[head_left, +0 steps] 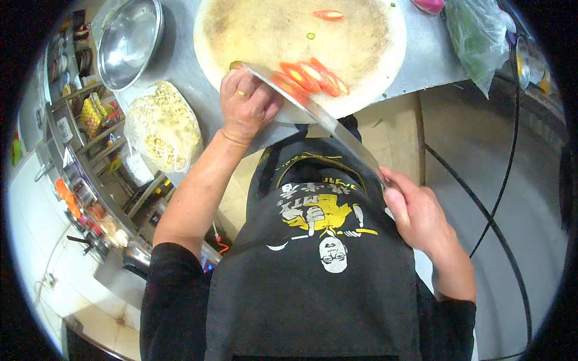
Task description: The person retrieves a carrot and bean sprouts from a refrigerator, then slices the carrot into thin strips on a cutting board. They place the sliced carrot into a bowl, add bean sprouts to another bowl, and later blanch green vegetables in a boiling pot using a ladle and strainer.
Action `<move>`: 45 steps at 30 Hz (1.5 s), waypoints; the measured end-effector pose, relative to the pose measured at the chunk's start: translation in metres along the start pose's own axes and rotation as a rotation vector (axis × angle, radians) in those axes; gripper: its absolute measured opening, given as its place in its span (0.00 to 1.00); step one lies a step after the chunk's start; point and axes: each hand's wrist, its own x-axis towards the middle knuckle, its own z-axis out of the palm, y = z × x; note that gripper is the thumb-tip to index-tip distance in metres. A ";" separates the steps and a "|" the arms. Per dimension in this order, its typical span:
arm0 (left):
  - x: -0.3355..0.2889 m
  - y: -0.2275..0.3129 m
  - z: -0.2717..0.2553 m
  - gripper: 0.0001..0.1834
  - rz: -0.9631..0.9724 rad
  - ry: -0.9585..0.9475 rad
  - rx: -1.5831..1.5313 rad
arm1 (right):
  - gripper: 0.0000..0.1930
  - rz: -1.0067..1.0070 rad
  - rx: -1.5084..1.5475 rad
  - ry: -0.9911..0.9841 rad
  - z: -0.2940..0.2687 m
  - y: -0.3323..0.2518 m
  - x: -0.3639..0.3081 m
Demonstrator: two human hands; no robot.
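Several carrot slices (327,79) lie at six o'clock on the round cutting board (271,33); at eight, the left hand (247,99) curls onto a mostly hidden green-ended piece (235,64); apart, the right hand (418,213) clamps the kitchen knife (325,118).

The right hand (418,212) hides the knife's (335,127) handle; the board (373,48) is cut off above.

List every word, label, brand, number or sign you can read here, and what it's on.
Black apron: white and yellow lettering; I won't copy out the wording.
White panel at left: any marks are too small to read.
Knife, chopping board, metal bowl: no lettering I can make out.
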 end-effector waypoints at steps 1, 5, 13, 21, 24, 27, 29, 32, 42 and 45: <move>0.001 0.000 0.000 0.20 0.007 0.004 -0.011 | 0.21 0.004 0.003 -0.003 -0.001 0.000 -0.006; 0.003 -0.002 0.002 0.19 0.030 0.011 -0.055 | 0.21 -0.002 -0.004 0.007 0.002 0.005 -0.012; -0.002 -0.005 0.002 0.23 -0.015 -0.077 -0.032 | 0.21 0.034 0.030 0.019 0.013 -0.002 0.044; -0.005 -0.004 0.004 0.20 -0.002 -0.012 -0.045 | 0.21 -0.017 -0.006 0.049 0.015 0.004 0.025; -0.003 -0.008 0.003 0.20 -0.003 -0.032 -0.055 | 0.21 0.035 0.031 0.004 0.016 -0.003 0.048; -0.006 -0.008 0.004 0.19 -0.006 -0.019 -0.045 | 0.20 0.018 0.053 0.008 0.005 -0.011 0.029; -0.007 -0.007 0.004 0.18 -0.012 -0.016 -0.039 | 0.20 0.012 0.041 -0.006 0.001 -0.010 0.015; -0.006 -0.007 0.002 0.17 -0.018 -0.022 -0.068 | 0.21 0.023 -0.002 -0.024 0.007 -0.005 0.019; 0.005 0.002 -0.002 0.17 -0.050 0.048 -0.075 | 0.21 0.012 0.035 -0.042 0.002 -0.013 0.019; 0.006 -0.002 -0.002 0.16 -0.035 0.049 -0.111 | 0.21 -0.002 0.035 0.004 0.015 -0.008 0.037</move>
